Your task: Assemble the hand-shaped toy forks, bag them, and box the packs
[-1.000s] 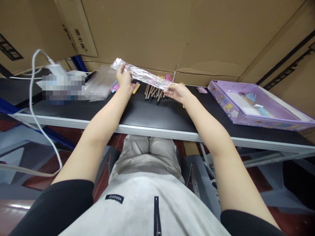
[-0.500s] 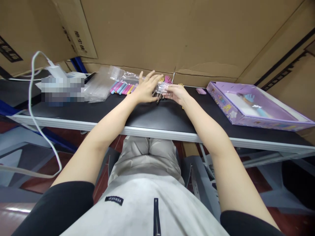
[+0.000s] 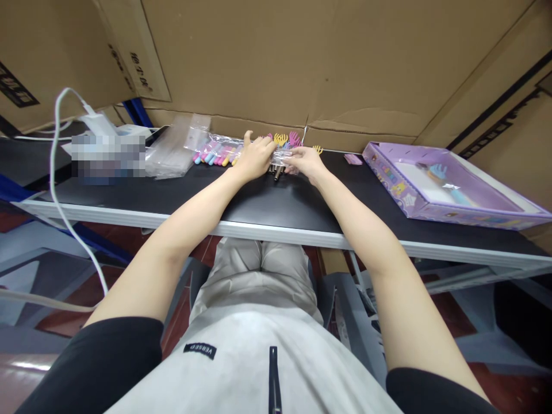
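Note:
A clear plastic bag (image 3: 282, 154) stretches over the row at the back of the table. My left hand (image 3: 255, 158) holds it from above, fingers curled at its edge and one finger raised. At its right end, my right hand (image 3: 307, 163) pinches it between thumb and fingers. Under and behind the bag lie several back scratchers with hand-shaped heads, among them a yellow one (image 3: 280, 139) and a pink one (image 3: 295, 138). Their metal rods (image 3: 276, 172) show between my hands. Left of my left hand are pink, blue and yellow handles (image 3: 218, 157), partly covered by clear film.
A purple box (image 3: 414, 211) with a blue back scratcher (image 3: 452, 187) inside stands at the right. Flat clear bags (image 3: 170, 152) lie left of the handles. A white cable (image 3: 52, 167) hangs over the table's left end. Cardboard (image 3: 276, 63) walls the back; a small pink packet (image 3: 352, 159) lies beside the box.
My left hand's spread fingers have curled in on the plastic bag. The bag now lies stretched farther left over the handles. My right hand has hardly moved.

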The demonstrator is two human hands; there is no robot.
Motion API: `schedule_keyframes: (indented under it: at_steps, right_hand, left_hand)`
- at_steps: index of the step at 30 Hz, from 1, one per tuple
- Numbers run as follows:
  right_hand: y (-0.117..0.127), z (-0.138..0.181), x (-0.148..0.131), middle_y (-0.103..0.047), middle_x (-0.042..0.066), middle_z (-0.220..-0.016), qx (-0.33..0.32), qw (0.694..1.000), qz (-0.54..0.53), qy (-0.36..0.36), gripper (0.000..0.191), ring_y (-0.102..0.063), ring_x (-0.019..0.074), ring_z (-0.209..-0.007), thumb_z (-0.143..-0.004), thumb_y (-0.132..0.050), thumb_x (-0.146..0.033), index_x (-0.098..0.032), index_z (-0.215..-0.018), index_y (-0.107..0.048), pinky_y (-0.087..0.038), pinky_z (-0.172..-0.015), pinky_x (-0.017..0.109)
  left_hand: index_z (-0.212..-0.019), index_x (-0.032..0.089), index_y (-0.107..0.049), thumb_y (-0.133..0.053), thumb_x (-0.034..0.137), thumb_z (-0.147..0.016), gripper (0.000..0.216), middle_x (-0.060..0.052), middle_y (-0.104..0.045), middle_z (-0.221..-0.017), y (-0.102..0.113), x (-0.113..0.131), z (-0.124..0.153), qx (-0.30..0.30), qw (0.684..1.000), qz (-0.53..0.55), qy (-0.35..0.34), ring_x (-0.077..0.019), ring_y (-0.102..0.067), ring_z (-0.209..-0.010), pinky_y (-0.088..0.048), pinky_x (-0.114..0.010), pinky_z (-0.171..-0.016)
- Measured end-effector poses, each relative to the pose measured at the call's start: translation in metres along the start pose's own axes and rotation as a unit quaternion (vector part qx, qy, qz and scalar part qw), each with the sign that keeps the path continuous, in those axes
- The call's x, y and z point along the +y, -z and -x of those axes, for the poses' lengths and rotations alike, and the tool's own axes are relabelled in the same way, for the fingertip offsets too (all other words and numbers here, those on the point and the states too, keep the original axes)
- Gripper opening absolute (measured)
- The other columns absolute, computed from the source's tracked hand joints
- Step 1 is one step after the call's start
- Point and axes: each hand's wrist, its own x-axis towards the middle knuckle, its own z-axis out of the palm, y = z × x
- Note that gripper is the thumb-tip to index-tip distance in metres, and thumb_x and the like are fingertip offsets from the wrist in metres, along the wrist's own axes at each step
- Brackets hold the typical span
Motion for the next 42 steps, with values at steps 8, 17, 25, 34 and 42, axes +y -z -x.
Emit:
schedule_keyframes:
  at_steps: [8,17,25,34,42]
  right_hand:
    - [0.008,-0.022,0.016,-0.079,0.010,-0.110,0.007,0.972,0.171,0.163,0.058,-0.076,0.0271,-0.109,-0.079,-0.092,-0.040,-0.014,-0.128,-0.073,-0.059,-0.107,0.043]
    - [0.012,-0.032,0.031,-0.078,0.008,-0.106,-0.066,0.968,0.165,0.176,0.068,-0.077,0.0301,-0.107,-0.071,-0.100,-0.047,-0.018,-0.127,-0.075,-0.061,-0.108,0.052]
    - [0.028,-0.031,0.018,-0.079,0.011,-0.110,-0.004,0.952,0.266,0.153,0.054,-0.077,0.0305,-0.108,-0.081,-0.090,-0.035,-0.016,-0.130,-0.074,-0.061,-0.110,0.052]
    - [0.092,-0.023,0.006,-0.077,0.024,-0.114,0.056,0.835,0.547,0.010,0.043,-0.073,0.0425,-0.122,-0.093,-0.080,-0.050,-0.012,-0.112,-0.080,-0.058,-0.109,0.058]
    - [0.096,-0.020,0.001,-0.080,0.023,-0.124,0.009,0.776,0.625,-0.087,0.044,-0.077,0.0377,-0.123,-0.093,-0.083,-0.034,-0.008,-0.129,-0.080,-0.062,-0.104,0.045]
  left_hand:
    - [-0.107,0.025,-0.075,-0.054,0.016,-0.094,0.026,-0.012,-0.077,-0.114,0.002,-0.008,-0.001,-0.012,1.000,-0.001,-0.009,-0.0370,-0.070,-0.121,-0.027,-0.075,-0.127]
    - [-0.104,0.022,-0.076,-0.053,0.013,-0.094,0.027,-0.009,-0.075,-0.101,0.014,-0.002,-0.001,-0.048,0.999,-0.018,-0.007,-0.0345,-0.070,-0.118,-0.031,-0.074,-0.123]
    - [-0.095,0.021,-0.075,-0.055,0.008,-0.087,0.026,-0.008,-0.073,-0.093,0.016,-0.011,-0.003,-0.057,0.998,-0.027,0.004,-0.0349,-0.071,-0.112,-0.030,-0.077,-0.122]
    - [-0.096,0.022,-0.075,-0.057,0.009,-0.088,0.024,-0.008,-0.074,-0.095,0.023,-0.023,-0.002,-0.080,0.994,-0.050,0.048,-0.0342,-0.070,-0.115,-0.026,-0.076,-0.126]
    - [-0.093,0.023,-0.074,-0.058,0.010,-0.085,0.021,-0.006,-0.071,-0.090,0.022,-0.032,-0.002,-0.067,0.995,-0.044,0.054,-0.0333,-0.069,-0.113,-0.026,-0.076,-0.126]
